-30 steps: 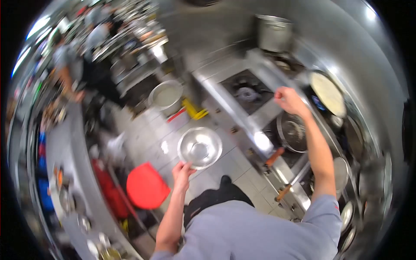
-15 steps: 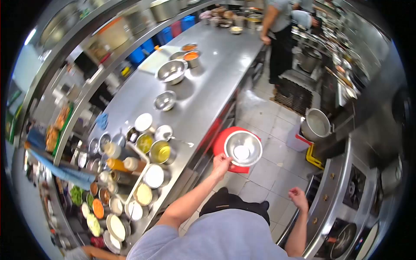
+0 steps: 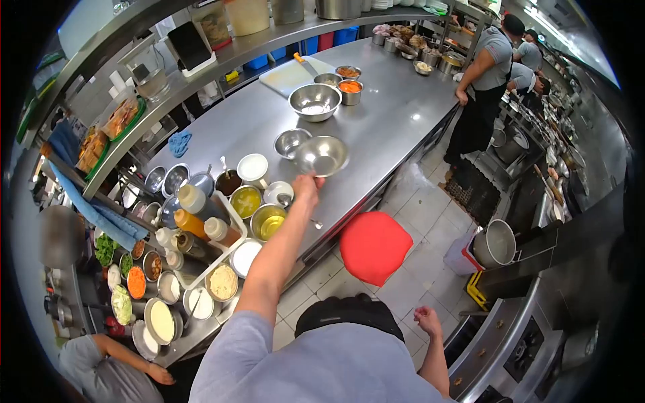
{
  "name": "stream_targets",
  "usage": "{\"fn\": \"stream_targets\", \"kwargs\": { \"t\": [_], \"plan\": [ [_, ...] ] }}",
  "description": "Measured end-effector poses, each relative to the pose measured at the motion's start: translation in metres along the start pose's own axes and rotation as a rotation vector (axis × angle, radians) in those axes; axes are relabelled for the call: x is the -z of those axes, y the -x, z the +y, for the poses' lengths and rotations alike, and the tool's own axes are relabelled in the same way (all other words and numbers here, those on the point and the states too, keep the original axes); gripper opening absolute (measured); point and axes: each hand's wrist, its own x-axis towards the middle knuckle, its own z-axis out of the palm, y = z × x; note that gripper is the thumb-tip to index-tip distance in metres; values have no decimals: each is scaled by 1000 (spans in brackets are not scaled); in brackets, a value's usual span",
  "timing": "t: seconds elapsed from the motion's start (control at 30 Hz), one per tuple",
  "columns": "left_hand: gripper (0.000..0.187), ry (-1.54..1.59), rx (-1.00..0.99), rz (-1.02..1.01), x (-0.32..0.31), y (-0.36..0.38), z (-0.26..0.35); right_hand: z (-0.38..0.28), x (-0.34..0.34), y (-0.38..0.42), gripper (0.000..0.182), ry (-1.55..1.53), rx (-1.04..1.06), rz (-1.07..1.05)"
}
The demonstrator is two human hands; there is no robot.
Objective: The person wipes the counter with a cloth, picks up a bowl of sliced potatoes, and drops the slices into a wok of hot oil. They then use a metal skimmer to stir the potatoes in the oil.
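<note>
My left hand (image 3: 309, 190) grips the rim of a shallow steel bowl (image 3: 322, 157), fingers closed on its near edge. The bowl hangs over the steel counter (image 3: 242, 121), overlapping a smaller steel bowl (image 3: 291, 142) in this view. Just beyond is a larger steel bowl (image 3: 314, 101), beside a container of orange food (image 3: 350, 91). Below my left forearm are pots of yellow liquid (image 3: 267, 224) and white contents (image 3: 246, 257). My right hand (image 3: 428, 321) hangs low at my right side, fingers curled in with nothing visible in them, near the stove front (image 3: 480, 352).
A red-covered round bin or stool (image 3: 375, 248) stands on the tiled floor (image 3: 430, 215) beside the counter. A cutting board with a knife (image 3: 292, 77) lies farther back. Co-workers (image 3: 494, 67) stand at far right; another person (image 3: 111, 366) is at lower left. A large pot (image 3: 496, 243) stands right.
My left hand has carried the steel bowl from above the red cover to over the counter, up and leftward. My right hand has dropped slightly. The view has turned.
</note>
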Motion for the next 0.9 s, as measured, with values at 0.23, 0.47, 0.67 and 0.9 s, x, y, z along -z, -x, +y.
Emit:
{"fn": "stream_targets", "kwargs": {
  "t": [0.23, 0.47, 0.67, 0.9],
  "plan": [
    [10, 0, -118, 187, -10, -87, 36, 30, 25, 11, 11, -138, -118, 17],
    [13, -114, -171, 191, 9, -70, 21, 40, 37, 6, 11, -73, -161, -50],
    [28, -354, -178, -71, 45, 121, 11, -5, 24, -49, 21, 217, 153, -20],
    [22, -397, -687, 357, 153, 219, 138, -143, -42, -139, 36, 17, 721, -224]
  ]
}}
